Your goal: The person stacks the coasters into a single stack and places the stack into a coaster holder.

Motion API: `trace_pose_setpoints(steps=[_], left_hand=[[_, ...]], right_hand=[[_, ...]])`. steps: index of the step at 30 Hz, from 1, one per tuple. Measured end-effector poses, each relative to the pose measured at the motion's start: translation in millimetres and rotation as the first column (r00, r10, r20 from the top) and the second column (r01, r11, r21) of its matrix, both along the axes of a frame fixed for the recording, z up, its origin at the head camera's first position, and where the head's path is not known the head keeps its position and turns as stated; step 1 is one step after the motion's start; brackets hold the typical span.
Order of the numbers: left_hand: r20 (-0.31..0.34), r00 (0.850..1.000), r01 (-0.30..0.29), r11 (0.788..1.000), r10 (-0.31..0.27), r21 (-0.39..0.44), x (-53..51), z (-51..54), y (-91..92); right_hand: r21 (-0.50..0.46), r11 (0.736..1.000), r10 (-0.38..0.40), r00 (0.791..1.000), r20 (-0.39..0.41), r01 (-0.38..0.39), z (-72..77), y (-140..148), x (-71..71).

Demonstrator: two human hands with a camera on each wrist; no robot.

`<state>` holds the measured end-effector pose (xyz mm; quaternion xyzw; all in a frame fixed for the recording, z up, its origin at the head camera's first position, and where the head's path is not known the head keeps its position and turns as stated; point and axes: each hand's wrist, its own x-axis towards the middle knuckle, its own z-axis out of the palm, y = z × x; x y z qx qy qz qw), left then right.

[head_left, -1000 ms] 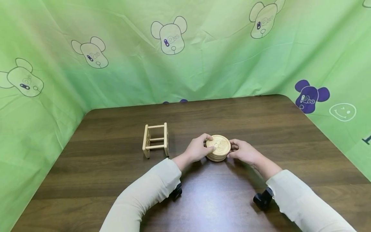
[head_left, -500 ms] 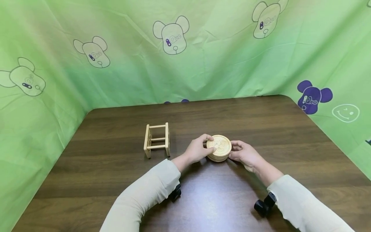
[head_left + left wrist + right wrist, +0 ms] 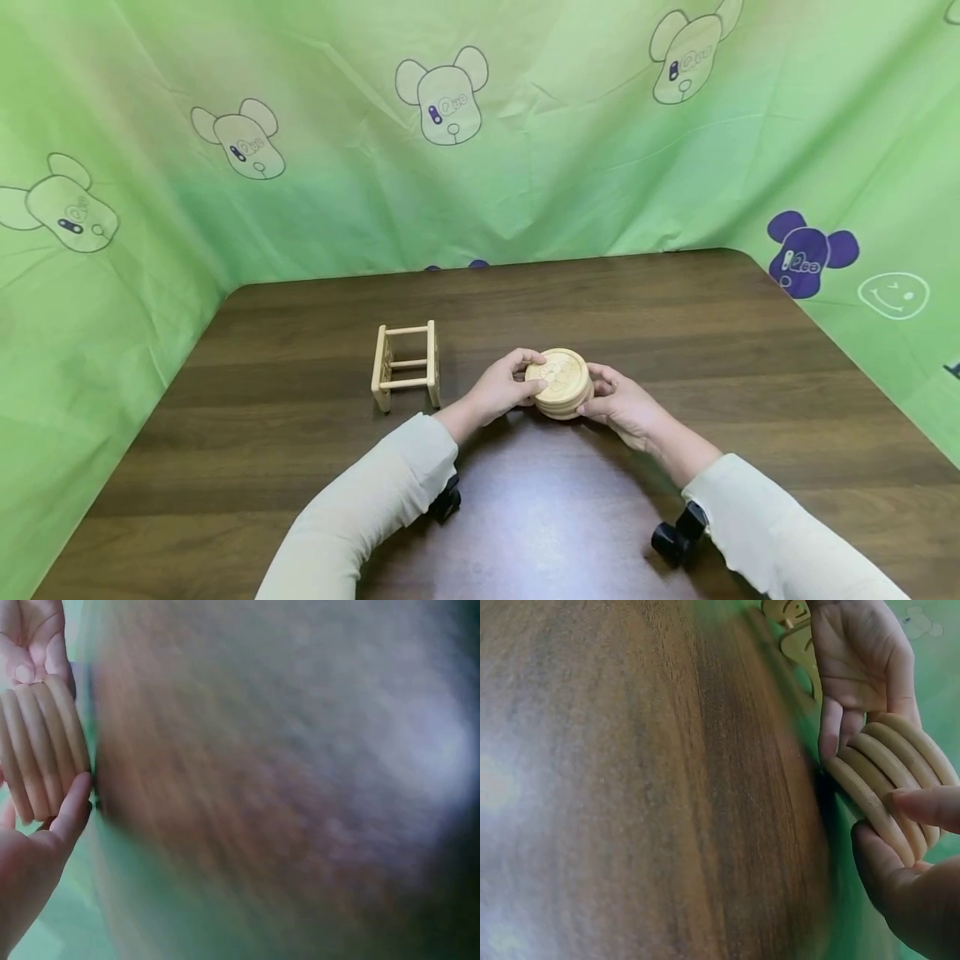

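A stack of round wooden coasters (image 3: 562,382) sits in the middle of the table, a flower-like pattern carved on its top one. From the left side my left hand (image 3: 497,390) grips it, thumb and fingers at the upper rim. My right hand (image 3: 624,412) holds the opposite side, thumb toward me and fingers behind. Several coasters (image 3: 43,746) show edge-on in the left wrist view. In the right wrist view, the coasters (image 3: 874,769) are slightly out of line with each other. Beneath the palms the far fingertips are partly hidden.
A small wooden rack (image 3: 408,385) with crossbars stands left of the stack. The dark wood table (image 3: 300,467) is bordered by a green patterned cloth (image 3: 525,192) at the back and sides. Black wrist cameras (image 3: 678,533) hang below the sleeves.
The coaster stack has shifted slightly left, its upper part leaning that way. Both hands moved left with it, and the right fingers have come in closer around its side.
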<state>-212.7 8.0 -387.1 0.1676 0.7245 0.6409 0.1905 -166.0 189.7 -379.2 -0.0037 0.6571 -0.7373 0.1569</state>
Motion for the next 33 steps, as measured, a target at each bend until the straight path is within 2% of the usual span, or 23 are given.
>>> trace_pose_setpoints(steps=[4, 9, 13, 20, 25, 30, 33], left_hand=[[-0.026, 1.0, 0.003, 1.0, -0.004, -0.021, 1.0, 2.3, -0.8], [-0.018, 1.0, 0.011, 1.0, -0.011, -0.016, 1.9, 8.2, -4.8], [-0.034, 0.999, 0.003, 0.998, -0.005, -0.058, 0.7, 10.0, -7.3], [-0.041, 0.999, -0.004, 0.999, 0.003, -0.04, -0.3, 5.3, -8.8], [-0.112, 0.993, -0.033, 0.993, 0.021, -0.113, 3.4, 7.5, -9.8], [-0.223, 0.974, -0.095, 0.97, 0.044, -0.225, 7.2, 8.7, -9.9], [-0.221, 0.973, -0.107, 0.973, 0.061, -0.204, 7.5, 6.4, -10.5]], right_hand=[[-0.03, 0.999, 0.014, 1.0, 0.018, -0.013, 0.8, 0.6, 0.4], [-0.054, 0.997, 0.054, 0.998, 0.028, -0.052, 1.7, -0.9, -3.3], [-0.087, 0.993, 0.077, 0.996, 0.034, -0.074, 0.2, -2.7, -5.7], [-0.123, 0.99, 0.075, 0.996, 0.045, -0.069, -2.7, -4.7, -4.8], [-0.114, 0.988, 0.103, 0.995, 0.016, -0.1, -4.7, -6.7, -3.9], [-0.1, 0.99, 0.102, 0.995, -0.004, -0.102, -6.8, -8.4, -3.0], [-0.095, 0.992, 0.085, 0.996, -0.007, -0.085, -7.0, -10.0, -3.3]])
